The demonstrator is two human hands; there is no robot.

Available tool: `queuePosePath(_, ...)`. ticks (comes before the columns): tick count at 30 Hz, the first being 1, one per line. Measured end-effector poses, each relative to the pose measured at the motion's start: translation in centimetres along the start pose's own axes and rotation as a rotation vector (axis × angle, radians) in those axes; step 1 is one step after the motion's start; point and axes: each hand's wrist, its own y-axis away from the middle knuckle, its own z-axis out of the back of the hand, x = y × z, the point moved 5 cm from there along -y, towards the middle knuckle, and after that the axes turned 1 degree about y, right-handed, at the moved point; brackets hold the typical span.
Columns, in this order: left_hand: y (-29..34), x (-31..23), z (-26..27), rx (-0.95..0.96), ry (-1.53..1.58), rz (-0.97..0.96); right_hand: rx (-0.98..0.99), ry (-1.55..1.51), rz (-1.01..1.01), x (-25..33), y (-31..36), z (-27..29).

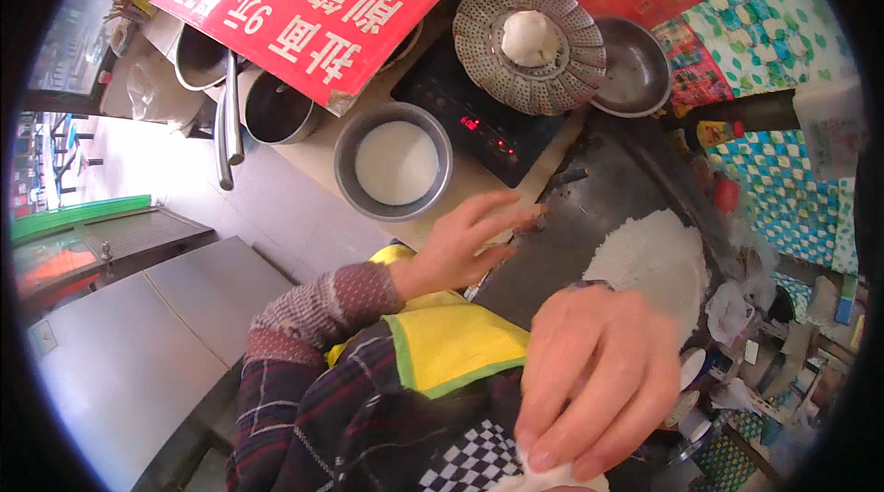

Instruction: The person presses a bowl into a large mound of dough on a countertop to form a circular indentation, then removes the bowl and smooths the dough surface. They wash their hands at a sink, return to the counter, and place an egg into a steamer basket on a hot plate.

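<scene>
My left hand is open, its fingers apart, with nothing in them. It hovers by the near edge of the dark work surface, just right of a round grey pan holding smooth white contents. Close to the camera, my right hand has its fingertips pinched on a soft white thing. The lower edge cuts that thing off, so its kind is unclear. White flour lies spread on the dark surface beyond my right hand.
A metal steamer basket with a white lump stands over a black induction cooker with red lights lit. Beside it sits an empty metal pan. A red sign overhangs several pots. Plastic bags crowd the right.
</scene>
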Motion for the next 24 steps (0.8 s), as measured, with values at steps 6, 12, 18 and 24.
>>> queuePosePath(6, 9.5, 0.2, -0.4, 0.091, 0.134, 0.241, -0.109, -0.361, 0.085, -0.8, 1.0, -5.4)
queuePosePath(12, 15.0, -0.9, 1.4, -0.007, 0.108, 0.345, -0.001, -0.435, -0.135, -0.2, 2.7, -7.2)
queuePosePath(18, 17.9, 0.8, 1.9, -0.08, 0.385, 0.54, -0.533, 0.186, -0.303, -2.6, 11.8, -3.8)
queuePosePath(24, 19.1, 4.5, 2.8, -0.116, 0.54, 0.625, -1.134, 0.374, -1.089, -11.2, 26.6, 2.6)
